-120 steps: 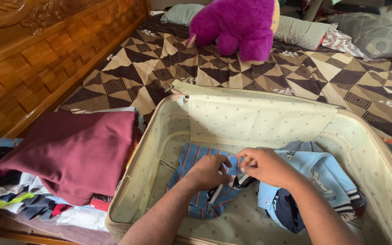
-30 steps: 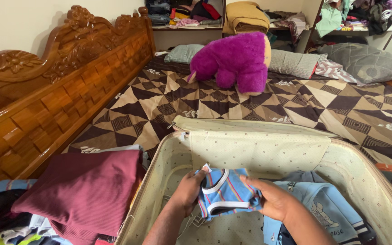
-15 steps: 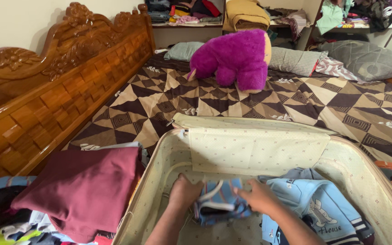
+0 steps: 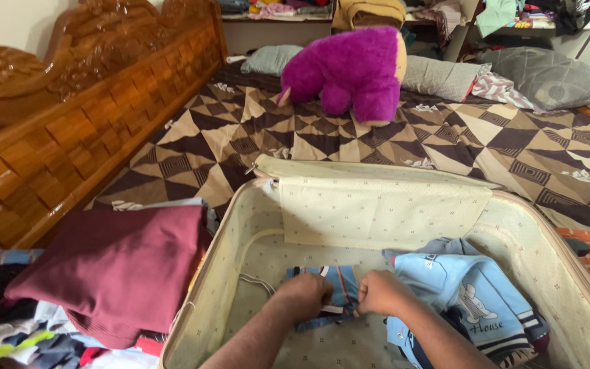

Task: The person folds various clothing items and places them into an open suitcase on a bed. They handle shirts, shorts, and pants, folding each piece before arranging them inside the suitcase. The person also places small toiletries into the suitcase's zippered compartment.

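Note:
An open cream suitcase (image 4: 568,273) lies on the bed in front of me. Inside it, my left hand (image 4: 303,295) and my right hand (image 4: 379,292) both press down on a small folded blue striped garment (image 4: 341,280) on the suitcase floor. The fingers of both hands are curled on the cloth. To the right of it lies a light blue shirt (image 4: 472,294) with a cartoon print and dark trim. A cream divider flap (image 4: 377,208) hangs against the back wall of the case.
A folded maroon garment (image 4: 114,266) tops a heap of mixed clothes (image 4: 29,338) left of the case. A purple plush toy (image 4: 353,65), grey pillows (image 4: 548,75) and a brown patterned bedspread (image 4: 254,137) lie beyond. A carved wooden headboard (image 4: 56,130) runs along the left.
Both hands held the folded striped garment up above the case a second ago; they have lowered it onto the suitcase floor and now press on it.

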